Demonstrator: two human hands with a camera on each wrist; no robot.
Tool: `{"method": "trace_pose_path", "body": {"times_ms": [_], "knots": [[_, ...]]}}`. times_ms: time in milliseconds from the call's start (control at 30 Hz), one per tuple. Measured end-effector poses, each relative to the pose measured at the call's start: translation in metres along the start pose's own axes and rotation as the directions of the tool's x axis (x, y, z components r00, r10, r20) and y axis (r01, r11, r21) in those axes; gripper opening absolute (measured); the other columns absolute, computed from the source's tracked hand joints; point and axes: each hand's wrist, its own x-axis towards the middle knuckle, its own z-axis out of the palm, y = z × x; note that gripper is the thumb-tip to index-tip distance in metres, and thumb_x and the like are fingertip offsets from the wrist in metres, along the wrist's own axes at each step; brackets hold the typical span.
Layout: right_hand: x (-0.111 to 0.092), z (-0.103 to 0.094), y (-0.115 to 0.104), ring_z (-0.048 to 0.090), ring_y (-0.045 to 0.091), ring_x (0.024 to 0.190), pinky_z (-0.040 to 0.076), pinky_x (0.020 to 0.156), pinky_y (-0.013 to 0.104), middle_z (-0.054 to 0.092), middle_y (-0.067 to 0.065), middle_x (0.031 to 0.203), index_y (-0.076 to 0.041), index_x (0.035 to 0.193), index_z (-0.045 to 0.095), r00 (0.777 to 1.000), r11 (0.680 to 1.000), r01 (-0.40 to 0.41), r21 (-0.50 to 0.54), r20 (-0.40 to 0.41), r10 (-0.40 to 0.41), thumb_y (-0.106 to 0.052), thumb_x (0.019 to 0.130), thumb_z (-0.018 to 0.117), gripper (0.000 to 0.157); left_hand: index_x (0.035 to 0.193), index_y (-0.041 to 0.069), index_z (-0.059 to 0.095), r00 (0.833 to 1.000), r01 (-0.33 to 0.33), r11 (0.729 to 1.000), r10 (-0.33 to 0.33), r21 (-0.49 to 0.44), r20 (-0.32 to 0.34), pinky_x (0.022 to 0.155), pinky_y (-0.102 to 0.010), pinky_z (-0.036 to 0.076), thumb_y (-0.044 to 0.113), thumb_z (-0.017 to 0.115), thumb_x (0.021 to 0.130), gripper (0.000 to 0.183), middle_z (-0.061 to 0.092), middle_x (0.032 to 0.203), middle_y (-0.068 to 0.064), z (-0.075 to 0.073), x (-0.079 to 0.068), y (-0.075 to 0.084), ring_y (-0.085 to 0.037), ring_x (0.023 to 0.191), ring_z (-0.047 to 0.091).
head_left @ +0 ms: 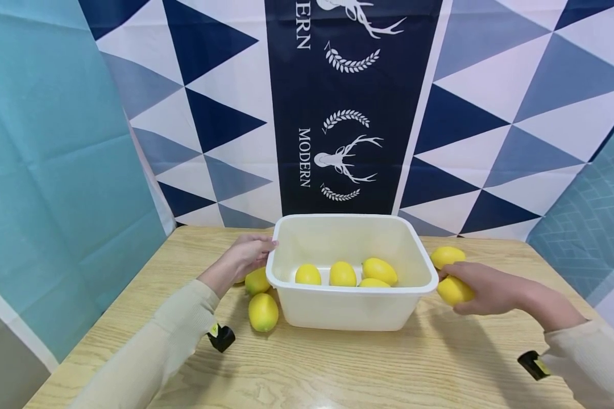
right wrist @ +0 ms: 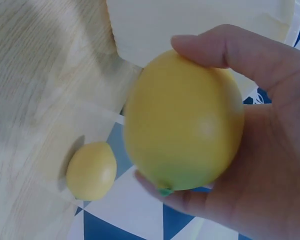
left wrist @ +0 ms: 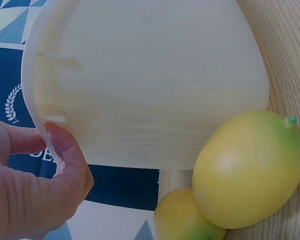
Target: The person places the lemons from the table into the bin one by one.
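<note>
The left hand (head_left: 248, 253) has its grip pinched closed on the rim at the left end of a white plastic bin (head_left: 343, 312), with thumb and fingers on opposite sides of the edge. The right hand (head_left: 493, 289) curls its grip round a yellow lemon (head_left: 454, 291), spread only as wide as the fruit; the right wrist view shows digits on opposite sides of it and its green tip exposed. This held lemon is outside the bin, just beside its right end; whether the two touch, I cannot tell. Another lemon (head_left: 446, 254) lies on the wooden counter (head_left: 337, 369) beyond the right hand. Four lemons show inside the bin, and a front lemon (head_left: 263, 312) sits on the counter near its left end, with more fruit behind.
</note>
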Motion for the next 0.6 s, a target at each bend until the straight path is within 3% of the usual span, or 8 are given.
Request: {"method": "trace_pose_path", "body": {"times_ms": [600], "knots": [[0.0055, -0.0057, -0.0043, 0.045, 0.010, 0.081, 0.042, 0.064, 0.023, 0.057, -0.001, 0.099, -0.014, 0.110, 0.060, 0.988, 0.993, -0.069, -0.099, -0.144, 0.055, -0.011, 0.069, 0.078, 0.045, 0.138, -0.001, 0.046, 1.000, -0.013, 1.000, 0.013, -0.006, 0.004, 0.108, -0.037, 0.046, 0.014, 0.052, 0.099, 0.042, 0.054, 0.133, -0.020, 0.0004, -0.0015, -0.0009, -0.026, 0.114, 0.057]]}}
